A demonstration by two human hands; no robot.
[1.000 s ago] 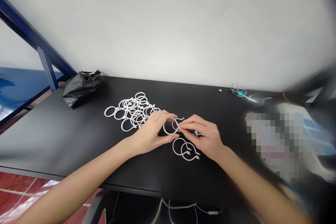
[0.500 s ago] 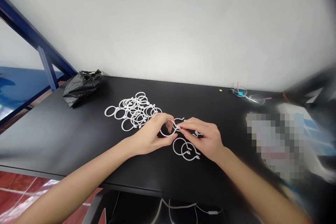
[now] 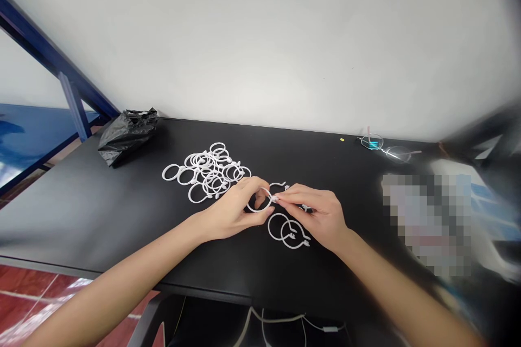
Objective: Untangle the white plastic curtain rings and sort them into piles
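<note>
Between my two hands is a white plastic ring clip (image 3: 260,210), raised a little over the black table. My left hand (image 3: 240,207) curls round its loop, with thumb and fingers at the ring's sides. My right hand (image 3: 317,209) pinches the clasp end of the same ring, and the fingertips partly hide that clasp. Just below the hands, two open ring clips (image 3: 280,238) overlap on the tabletop, their toothed ends pointing right. Another open ring (image 3: 278,184) lies behind the held one, partly covered by my fingers. Left of my left hand spreads a pile of closed white rings (image 3: 203,173).
A crumpled black plastic bag (image 3: 128,135) sits at the table's back left. Eyeglasses (image 3: 385,149) lie near the wall at the right, with a small yellow bit (image 3: 342,140) beside them. A blurred package (image 3: 427,227) is at the right. Cables (image 3: 280,320) hang below the front edge.
The clasp ends of the held ring have come together between my right fingertips, and the ring has dipped slightly. Both hands stay almost in place.
</note>
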